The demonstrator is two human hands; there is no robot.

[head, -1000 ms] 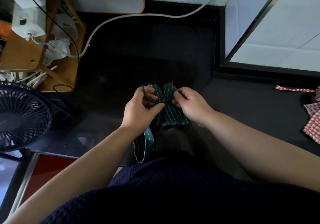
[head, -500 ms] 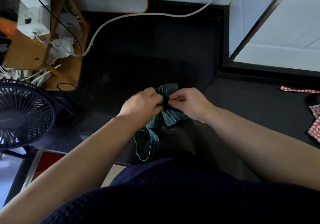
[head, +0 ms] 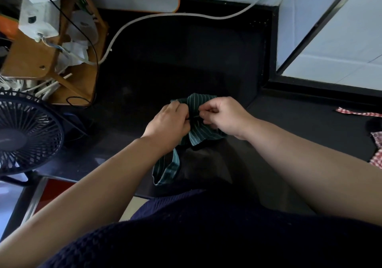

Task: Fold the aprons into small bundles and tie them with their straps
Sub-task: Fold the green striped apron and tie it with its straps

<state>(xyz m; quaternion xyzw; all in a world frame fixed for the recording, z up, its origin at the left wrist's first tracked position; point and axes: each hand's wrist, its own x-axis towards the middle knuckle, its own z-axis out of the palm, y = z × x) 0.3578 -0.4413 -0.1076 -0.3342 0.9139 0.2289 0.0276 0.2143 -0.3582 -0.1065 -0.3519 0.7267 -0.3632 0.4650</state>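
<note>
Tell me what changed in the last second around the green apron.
The left hand and right hand, a second ago apart with a strap loop open between them, closed in over the green striped apron and now pinch the dark strap close together, a short taut piece showing. The apron, its hanging band and the fan stayed put.

The green striped apron point(head: 199, 132) is thin woven cloth. The black counter point(head: 186, 60) looks matt and smooth. At the left edge the fan point(head: 26, 132) grille is dark plastic; the stand point(head: 26, 60) at upper left is wood.
</note>
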